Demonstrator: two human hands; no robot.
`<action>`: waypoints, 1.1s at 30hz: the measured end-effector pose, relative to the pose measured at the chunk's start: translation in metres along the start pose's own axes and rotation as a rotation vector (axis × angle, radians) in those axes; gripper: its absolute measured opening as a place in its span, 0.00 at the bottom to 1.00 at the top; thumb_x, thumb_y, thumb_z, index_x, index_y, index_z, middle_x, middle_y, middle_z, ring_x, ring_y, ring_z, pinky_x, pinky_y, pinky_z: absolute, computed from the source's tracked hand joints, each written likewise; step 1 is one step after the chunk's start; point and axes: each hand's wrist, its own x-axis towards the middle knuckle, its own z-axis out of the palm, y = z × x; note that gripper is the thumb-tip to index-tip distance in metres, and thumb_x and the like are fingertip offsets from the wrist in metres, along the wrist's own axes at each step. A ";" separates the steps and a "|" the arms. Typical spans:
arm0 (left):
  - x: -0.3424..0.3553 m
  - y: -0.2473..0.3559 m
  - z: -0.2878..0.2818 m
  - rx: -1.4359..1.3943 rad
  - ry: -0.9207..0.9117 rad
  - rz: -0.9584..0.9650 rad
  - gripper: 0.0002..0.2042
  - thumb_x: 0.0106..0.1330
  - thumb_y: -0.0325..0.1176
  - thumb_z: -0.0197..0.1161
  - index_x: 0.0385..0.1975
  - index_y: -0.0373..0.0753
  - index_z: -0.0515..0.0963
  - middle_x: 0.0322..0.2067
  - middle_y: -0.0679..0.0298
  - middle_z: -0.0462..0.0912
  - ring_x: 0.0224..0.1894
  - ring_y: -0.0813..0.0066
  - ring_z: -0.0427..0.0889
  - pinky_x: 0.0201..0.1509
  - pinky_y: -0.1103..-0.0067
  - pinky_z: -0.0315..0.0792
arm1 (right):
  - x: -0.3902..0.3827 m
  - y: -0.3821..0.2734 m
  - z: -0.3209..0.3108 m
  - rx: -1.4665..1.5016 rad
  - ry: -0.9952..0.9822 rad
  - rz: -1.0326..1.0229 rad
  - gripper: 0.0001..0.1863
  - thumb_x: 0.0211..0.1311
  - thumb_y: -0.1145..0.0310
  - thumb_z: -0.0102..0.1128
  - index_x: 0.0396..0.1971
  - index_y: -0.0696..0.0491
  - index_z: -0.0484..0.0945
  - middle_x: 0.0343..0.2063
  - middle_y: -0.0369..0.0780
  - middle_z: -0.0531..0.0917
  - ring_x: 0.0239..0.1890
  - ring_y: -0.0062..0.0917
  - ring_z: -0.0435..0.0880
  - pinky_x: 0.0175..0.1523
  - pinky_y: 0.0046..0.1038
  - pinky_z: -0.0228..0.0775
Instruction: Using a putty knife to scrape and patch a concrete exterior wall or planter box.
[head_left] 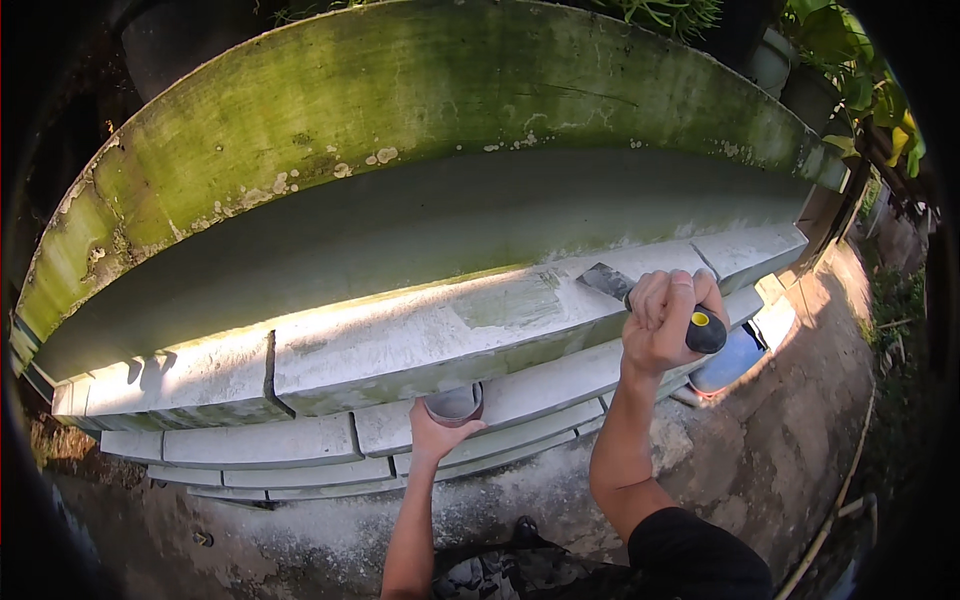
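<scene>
scraper handle (pixel 706 333) pt. hidden by r. hand (pixel 665 312), l. forearm (pixel 408 535) cropped

A blue rounded object (pixel 728 363) sits on the patchy ground (pixel 785 430), whose right edge a thin pale pole (pixel 829 522) follows. Leaves (pixel 858 90), some yellow, hang near a grey pot (pixel 770 62); a large dark pot (pixel 180 45) stands well apart.

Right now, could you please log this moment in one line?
left hand: holding container | right hand: gripping scraper at pale ledge
</scene>
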 end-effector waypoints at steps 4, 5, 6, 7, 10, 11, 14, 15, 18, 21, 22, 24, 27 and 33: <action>0.003 0.003 0.001 -0.002 -0.027 -0.058 0.46 0.30 0.51 0.87 0.49 0.29 0.72 0.44 0.49 0.83 0.48 0.57 0.84 0.53 0.69 0.76 | 0.003 0.014 -0.002 -0.123 -0.039 0.008 0.20 0.64 0.83 0.46 0.16 0.50 0.51 0.08 0.31 0.59 0.10 0.11 0.54 0.16 0.19 0.44; 0.001 0.004 -0.002 0.005 -0.033 -0.070 0.46 0.31 0.51 0.87 0.49 0.28 0.72 0.44 0.49 0.83 0.48 0.57 0.84 0.53 0.69 0.76 | 0.002 0.002 -0.002 -0.076 -0.026 0.030 0.20 0.63 0.82 0.47 0.16 0.50 0.51 0.09 0.31 0.59 0.11 0.11 0.56 0.16 0.19 0.45; 0.003 0.003 -0.003 0.009 -0.025 -0.066 0.46 0.31 0.51 0.87 0.49 0.28 0.72 0.44 0.49 0.83 0.48 0.57 0.84 0.53 0.69 0.76 | 0.001 -0.003 -0.003 -0.018 -0.016 0.046 0.20 0.62 0.81 0.48 0.16 0.50 0.51 0.09 0.30 0.59 0.12 0.11 0.58 0.16 0.19 0.46; 0.004 0.000 -0.003 0.014 -0.002 -0.008 0.46 0.31 0.51 0.87 0.49 0.28 0.73 0.43 0.49 0.84 0.47 0.58 0.84 0.53 0.69 0.77 | -0.004 -0.006 -0.005 -0.002 -0.023 0.015 0.20 0.62 0.82 0.47 0.16 0.51 0.51 0.09 0.30 0.60 0.11 0.11 0.58 0.17 0.19 0.46; 0.003 0.002 0.004 0.015 -0.008 0.007 0.45 0.30 0.51 0.87 0.48 0.28 0.73 0.43 0.49 0.84 0.47 0.58 0.85 0.52 0.69 0.77 | -0.006 0.024 -0.005 -0.177 -0.023 -0.039 0.20 0.63 0.83 0.45 0.16 0.50 0.51 0.08 0.31 0.60 0.10 0.11 0.54 0.16 0.19 0.44; 0.002 0.003 0.001 0.026 -0.014 -0.030 0.45 0.30 0.51 0.87 0.47 0.28 0.74 0.42 0.49 0.84 0.46 0.58 0.85 0.52 0.69 0.77 | -0.002 0.023 -0.002 -0.180 -0.042 -0.056 0.20 0.63 0.83 0.44 0.15 0.50 0.51 0.07 0.31 0.59 0.10 0.11 0.54 0.16 0.17 0.45; 0.001 0.003 -0.002 -0.003 -0.009 0.009 0.45 0.30 0.51 0.87 0.46 0.28 0.74 0.42 0.49 0.84 0.46 0.58 0.85 0.52 0.69 0.77 | 0.000 -0.004 0.000 -0.030 -0.033 -0.037 0.20 0.62 0.81 0.48 0.16 0.51 0.51 0.09 0.30 0.59 0.11 0.10 0.58 0.17 0.17 0.47; 0.002 0.004 -0.002 -0.005 -0.009 0.012 0.45 0.30 0.51 0.87 0.46 0.28 0.74 0.42 0.49 0.84 0.46 0.58 0.85 0.52 0.69 0.77 | -0.001 -0.004 -0.002 -0.030 -0.033 0.006 0.21 0.62 0.81 0.49 0.15 0.51 0.51 0.09 0.29 0.58 0.12 0.10 0.59 0.17 0.17 0.48; 0.003 0.005 -0.003 0.040 -0.056 -0.065 0.44 0.30 0.51 0.87 0.45 0.28 0.75 0.42 0.49 0.84 0.46 0.59 0.85 0.52 0.69 0.77 | -0.002 0.025 -0.001 -0.287 -0.105 -0.078 0.21 0.63 0.81 0.47 0.15 0.50 0.52 0.08 0.30 0.59 0.11 0.10 0.56 0.17 0.18 0.48; 0.001 0.002 -0.003 0.049 -0.024 -0.037 0.43 0.31 0.51 0.87 0.44 0.28 0.75 0.41 0.49 0.85 0.46 0.59 0.85 0.51 0.69 0.77 | -0.001 -0.006 -0.001 -0.007 -0.084 -0.055 0.19 0.64 0.85 0.44 0.17 0.49 0.53 0.08 0.31 0.58 0.08 0.11 0.52 0.15 0.18 0.45; 0.002 0.004 -0.002 0.023 -0.032 -0.027 0.43 0.31 0.52 0.87 0.44 0.28 0.76 0.41 0.49 0.85 0.45 0.59 0.85 0.51 0.69 0.77 | -0.001 -0.003 0.000 -0.007 -0.086 -0.058 0.19 0.64 0.85 0.44 0.17 0.49 0.53 0.08 0.31 0.58 0.08 0.11 0.52 0.15 0.18 0.45; 0.001 0.004 0.000 -0.005 -0.046 -0.022 0.42 0.30 0.52 0.87 0.43 0.28 0.76 0.41 0.49 0.85 0.45 0.59 0.85 0.51 0.69 0.77 | -0.004 0.008 -0.001 -0.233 -0.086 -0.057 0.19 0.67 0.80 0.42 0.16 0.48 0.53 0.07 0.31 0.58 0.08 0.11 0.51 0.15 0.18 0.45; 0.005 -0.002 -0.004 0.010 -0.074 -0.065 0.46 0.30 0.52 0.87 0.47 0.29 0.73 0.42 0.51 0.85 0.46 0.61 0.85 0.52 0.68 0.77 | -0.004 0.026 0.002 -0.240 -0.062 -0.090 0.19 0.66 0.81 0.43 0.16 0.48 0.53 0.07 0.31 0.58 0.08 0.11 0.52 0.15 0.18 0.44; 0.002 0.004 0.000 0.043 -0.030 0.009 0.43 0.31 0.52 0.87 0.44 0.28 0.76 0.40 0.50 0.85 0.44 0.59 0.86 0.49 0.69 0.78 | -0.008 0.023 0.000 -0.087 0.027 -0.051 0.19 0.63 0.82 0.46 0.17 0.50 0.52 0.08 0.29 0.57 0.11 0.11 0.54 0.17 0.19 0.46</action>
